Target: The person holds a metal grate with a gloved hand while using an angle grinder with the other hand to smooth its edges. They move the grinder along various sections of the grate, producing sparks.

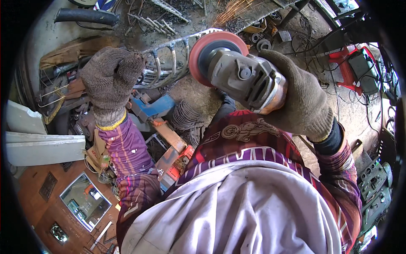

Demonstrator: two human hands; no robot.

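Note:
My right hand [301,95], in a brown knitted glove, is wrapped round the body of a grey angle grinder [243,78]. Its red-rimmed disc [196,55] meets the far end of a curved frame of welded metal rods [174,59], and orange sparks [234,12] fly away beyond it. My left hand [111,76], gloved the same way, is closed at the frame's left end and steadies it; the fingers hide the part they grip. The frame's near loops hang over the workbench's edge.
Loose rods [156,23] lie on the dirty workbench [190,27]. A dark tube [86,17] is at the far left. Below are a blue metal piece [154,106] and a coil of wire [186,118]. A red plastic stool [344,70] and cables stand on the right.

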